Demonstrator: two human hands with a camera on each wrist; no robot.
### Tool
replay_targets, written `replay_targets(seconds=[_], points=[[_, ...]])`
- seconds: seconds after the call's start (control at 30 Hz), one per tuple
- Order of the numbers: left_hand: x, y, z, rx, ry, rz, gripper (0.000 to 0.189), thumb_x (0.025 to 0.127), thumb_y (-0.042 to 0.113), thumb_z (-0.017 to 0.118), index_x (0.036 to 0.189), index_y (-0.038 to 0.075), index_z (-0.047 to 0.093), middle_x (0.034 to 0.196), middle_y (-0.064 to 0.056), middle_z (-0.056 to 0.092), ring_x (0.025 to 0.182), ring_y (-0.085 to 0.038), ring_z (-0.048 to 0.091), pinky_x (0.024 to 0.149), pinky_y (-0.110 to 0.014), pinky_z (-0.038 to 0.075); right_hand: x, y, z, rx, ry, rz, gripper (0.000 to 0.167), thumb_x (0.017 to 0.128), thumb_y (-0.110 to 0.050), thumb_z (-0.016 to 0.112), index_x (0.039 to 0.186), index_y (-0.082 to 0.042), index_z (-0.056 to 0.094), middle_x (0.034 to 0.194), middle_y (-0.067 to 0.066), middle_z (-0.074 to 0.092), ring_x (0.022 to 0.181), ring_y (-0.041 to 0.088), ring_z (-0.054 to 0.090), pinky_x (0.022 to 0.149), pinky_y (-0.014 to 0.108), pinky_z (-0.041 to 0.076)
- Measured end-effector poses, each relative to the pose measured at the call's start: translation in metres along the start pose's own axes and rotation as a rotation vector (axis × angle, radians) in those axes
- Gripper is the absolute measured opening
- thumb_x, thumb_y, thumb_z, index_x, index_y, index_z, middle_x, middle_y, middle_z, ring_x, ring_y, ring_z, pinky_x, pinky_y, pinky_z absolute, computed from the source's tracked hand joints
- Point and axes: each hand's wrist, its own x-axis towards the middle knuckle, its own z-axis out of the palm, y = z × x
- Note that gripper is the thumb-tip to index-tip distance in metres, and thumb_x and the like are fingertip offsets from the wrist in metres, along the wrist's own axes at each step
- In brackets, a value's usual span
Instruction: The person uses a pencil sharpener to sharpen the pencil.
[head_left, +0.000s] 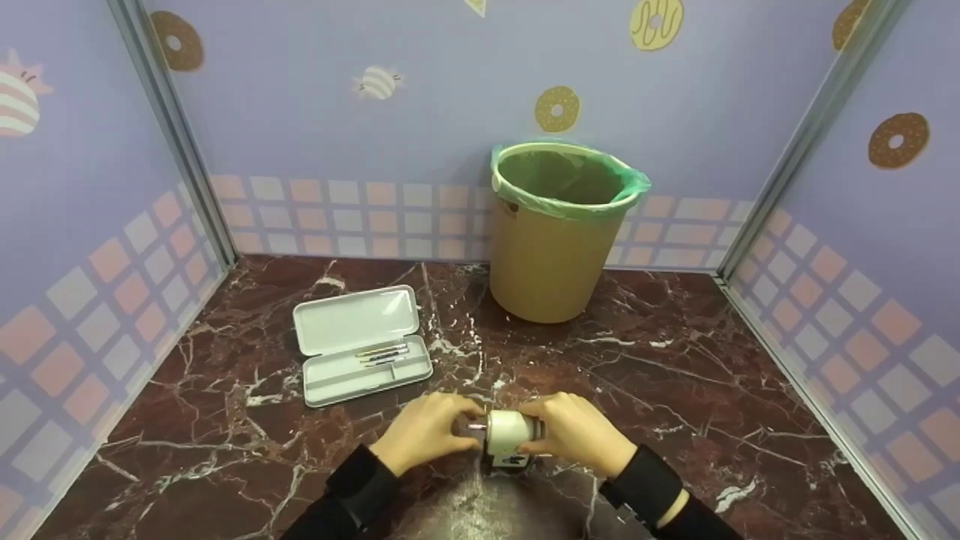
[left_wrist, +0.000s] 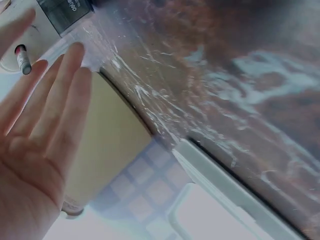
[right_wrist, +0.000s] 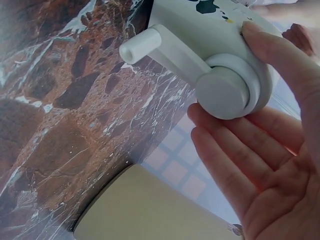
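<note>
A white crank pencil sharpener [head_left: 508,439] stands on the marble-look tabletop at the front, dark shapes printed on its side. The end of a pencil [head_left: 475,427] sticks out of its left face. My left hand [head_left: 431,429] is around that end with fingers and thumb apart; in the left wrist view the fingers are extended and a gap shows around the pencil [left_wrist: 23,60]. My right hand [head_left: 579,433] grips the sharpener from the right, thumb on its body and fingers behind the crank. The crank handle [right_wrist: 141,46] points away from the hand.
An opened white pencil case [head_left: 360,319] lies at the left, with several pencils [head_left: 382,352] inside. A tan bin [head_left: 551,262] with a green liner stands at the back against the patterned wall. Small white bits are scattered on the tabletop between them.
</note>
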Motion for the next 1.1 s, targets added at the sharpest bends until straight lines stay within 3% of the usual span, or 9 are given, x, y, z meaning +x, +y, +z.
replay_targets(seconds=[0.2,0.37,0.53,0.77,1.1], points=[[-0.006,-0.004,0.004,-0.106,0.102,0.007,0.015,0.085,0.019,0.081,0.099,0.013,0.079,0.094,-0.004,0.081,0.074,-0.011,0.075,0.068,-0.019,0.058,0.0,0.0,0.001,-0.01,0.004,0.003,0.033,0.078,-0.031,0.088,0.103,-0.014,0.076,0.088,-0.001,0.079,0.071,0.012,0.071,0.061,0.026,0.054],[-0.007,-0.004,0.008,-0.095,0.166,0.036,0.009,0.086,0.018,0.081,0.094,0.015,0.08,0.09,-0.001,0.081,0.072,-0.008,0.073,0.068,-0.021,0.059,0.0,0.0,0.002,-0.005,0.001,0.008,0.032,0.077,-0.031,0.089,0.1,-0.014,0.075,0.086,-0.001,0.078,0.07,0.011,0.07,0.061,0.026,0.055],[-0.008,-0.005,0.011,-0.108,0.176,0.034,0.008,0.084,0.017,0.081,0.092,0.015,0.08,0.089,-0.001,0.081,0.072,-0.009,0.073,0.069,-0.025,0.061,0.0,0.0,0.003,-0.006,0.007,0.012,0.031,0.076,-0.032,0.089,0.097,-0.015,0.074,0.084,-0.002,0.078,0.069,0.01,0.069,0.06,0.025,0.053],[-0.009,-0.006,0.012,-0.101,0.184,0.046,0.011,0.083,0.016,0.082,0.093,0.013,0.08,0.09,-0.004,0.081,0.073,-0.01,0.073,0.069,-0.02,0.06,0.0,0.0,0.001,0.009,-0.005,0.014,0.031,0.077,-0.031,0.089,0.097,-0.014,0.074,0.085,-0.001,0.078,0.069,0.009,0.068,0.06,0.024,0.053],[-0.008,-0.008,0.013,-0.064,0.223,0.097,0.009,0.083,0.017,0.082,0.091,0.015,0.082,0.088,0.0,0.081,0.073,-0.009,0.073,0.069,-0.02,0.058,0.0,0.002,0.001,0.004,-0.004,0.009,0.032,0.077,-0.033,0.089,0.1,-0.013,0.077,0.087,-0.001,0.079,0.067,0.007,0.067,0.057,0.021,0.05]])
